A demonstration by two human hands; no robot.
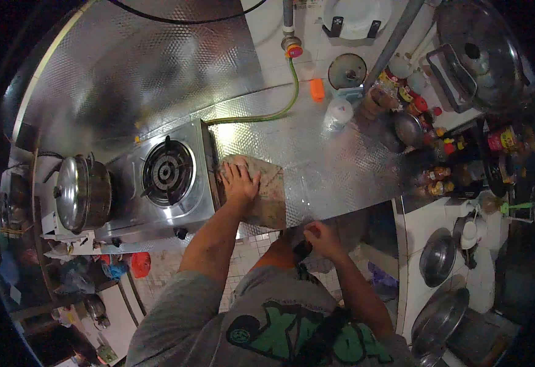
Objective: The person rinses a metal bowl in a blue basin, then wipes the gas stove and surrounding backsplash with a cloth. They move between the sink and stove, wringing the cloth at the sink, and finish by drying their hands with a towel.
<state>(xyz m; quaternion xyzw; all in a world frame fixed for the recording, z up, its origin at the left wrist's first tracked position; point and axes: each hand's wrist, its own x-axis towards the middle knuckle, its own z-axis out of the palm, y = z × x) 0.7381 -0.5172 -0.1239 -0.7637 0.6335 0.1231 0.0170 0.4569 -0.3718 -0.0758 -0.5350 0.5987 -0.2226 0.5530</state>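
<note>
My left hand (241, 185) lies flat with its fingers spread on a brownish patterned cloth or mat (270, 199). This piece rests on the foil-covered counter (341, 165), right beside the gas stove (209, 183). Below the counter's front edge, close to my body, my right hand (323, 241) is curled closed. A small dark object (302, 249) shows next to its fingers; whether the hand grips it is hard to make out. The black burner (168, 173) has no pot on it.
A lidded metal pot (84, 192) stands left of the burner. A green gas hose (294, 92) runs behind the stove. Towards the right are a white container (339, 114), an orange object (317, 90), sauce bottles (438, 174) and metal bowls (437, 257).
</note>
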